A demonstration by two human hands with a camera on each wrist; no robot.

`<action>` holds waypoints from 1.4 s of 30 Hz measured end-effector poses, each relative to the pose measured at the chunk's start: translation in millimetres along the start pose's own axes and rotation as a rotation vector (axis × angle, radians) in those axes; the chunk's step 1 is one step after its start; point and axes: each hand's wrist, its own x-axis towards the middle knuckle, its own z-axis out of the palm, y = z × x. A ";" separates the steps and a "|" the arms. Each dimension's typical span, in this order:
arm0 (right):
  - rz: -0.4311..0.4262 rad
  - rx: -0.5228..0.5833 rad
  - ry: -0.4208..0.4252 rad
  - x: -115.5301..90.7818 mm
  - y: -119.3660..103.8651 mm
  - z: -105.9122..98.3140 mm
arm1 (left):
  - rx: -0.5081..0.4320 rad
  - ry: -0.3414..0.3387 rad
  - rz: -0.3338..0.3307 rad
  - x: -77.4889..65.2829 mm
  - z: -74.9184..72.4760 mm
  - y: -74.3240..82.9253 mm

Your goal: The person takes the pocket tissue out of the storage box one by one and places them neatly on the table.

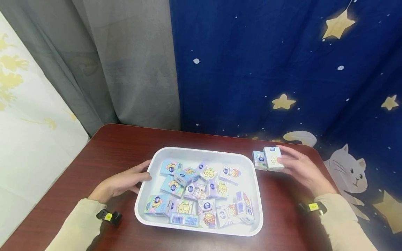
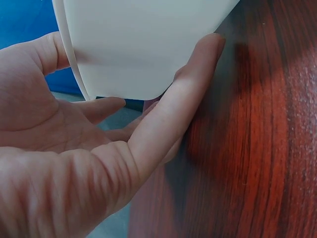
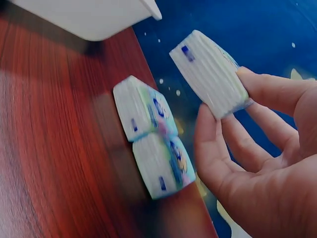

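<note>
My right hand (image 1: pixel 299 167) pinches a white pocket tissue pack (image 1: pixel 272 155) between thumb and fingers. In the right wrist view, the held pack (image 3: pixel 208 74) is above two blue tissue packs (image 3: pixel 141 109) that stand side by side on the table. The head view shows part of one blue pack (image 1: pixel 259 159) beside the held pack; the other is hidden. At the left end of a white plastic tray (image 1: pixel 137 205), my left hand (image 1: pixel 125 179) holds the rim with the thumb over it. The left wrist view has its other fingers (image 2: pixel 163 114) along the tray's underside and side.
Inside the tray lie several tissue packs, blue ones (image 1: pixel 172 186) and purple ones (image 1: pixel 230 173), loosely scattered and partly overlapping. The dark red wooden table (image 1: pixel 125 143) ends at the back by a blue curtain (image 1: pixel 226 87) and a grey one (image 1: pixel 135 69).
</note>
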 end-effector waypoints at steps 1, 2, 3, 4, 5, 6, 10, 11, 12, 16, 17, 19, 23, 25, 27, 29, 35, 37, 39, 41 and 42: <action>0.000 -0.001 0.007 0.6 1.1 -2.5 | 0.000 -0.001 0.001 0.0 -0.1 -0.2; 0.005 -0.009 0.014 1.1 2.0 -4.8 | -0.001 -0.002 0.003 0.1 -0.3 -0.3; 0.012 -0.018 0.025 1.8 3.0 -7.0 | -0.001 -0.002 0.004 0.1 -0.4 -0.4; 0.017 -0.031 0.033 2.6 4.0 -9.3 | -0.002 -0.002 0.005 0.1 -0.4 -0.5; 0.026 -0.041 0.045 3.4 5.1 -11.4 | -0.003 -0.002 0.005 0.1 -0.5 -0.5; 0.041 -0.054 0.060 4.1 6.0 -13.2 | -0.002 -0.001 0.004 0.0 -0.4 -0.4; 0.092 -0.067 0.107 5.5 8.8 -19.6 | 0.004 0.002 -0.002 -0.2 0.1 0.4; 0.105 -0.060 0.116 5.3 9.3 -20.8 | 0.006 0.002 -0.003 -0.2 0.3 0.6; 0.119 -0.053 0.128 5.0 9.8 -22.0 | 0.007 0.002 -0.004 -0.2 0.4 0.8; 0.143 -0.013 0.164 4.4 12.6 -26.9 | 0.011 0.002 -0.006 -0.1 0.7 1.2; 0.148 -0.009 0.173 4.3 13.1 -28.1 | 0.012 0.002 -0.006 0.0 0.7 1.2; 0.155 -0.008 0.186 4.1 14.3 -30.6 | 0.011 0.003 -0.006 0.1 0.6 0.8; 0.167 -0.021 0.206 4.2 17.4 -35.9 | 0.009 0.003 -0.005 0.4 0.2 0.0; 0.170 -0.024 0.215 4.6 19.3 -38.2 | 0.008 0.002 -0.003 0.5 0.0 -0.2; 0.171 -0.028 0.221 5.2 20.8 -39.8 | 0.006 -0.001 0.000 0.4 0.0 0.0; 0.182 -0.029 0.225 5.3 21.8 -40.5 | 0.007 -0.002 0.001 0.2 -0.1 0.2; 0.221 -0.059 0.231 5.2 24.1 -41.3 | 0.015 0.001 -0.001 0.6 0.2 1.9; 0.227 -0.075 0.239 6.4 25.0 -41.1 | 0.016 0.000 0.000 0.5 0.1 2.1; 0.230 -0.107 0.259 8.3 26.5 -40.9 | 0.015 -0.003 0.002 0.3 -0.1 2.0; 0.232 -0.150 0.282 10.1 27.8 -40.7 | 0.015 -0.004 0.003 0.3 -0.5 1.7; 0.233 -0.182 0.296 11.2 28.7 -40.6 | 0.015 -0.004 0.002 0.3 -0.6 1.5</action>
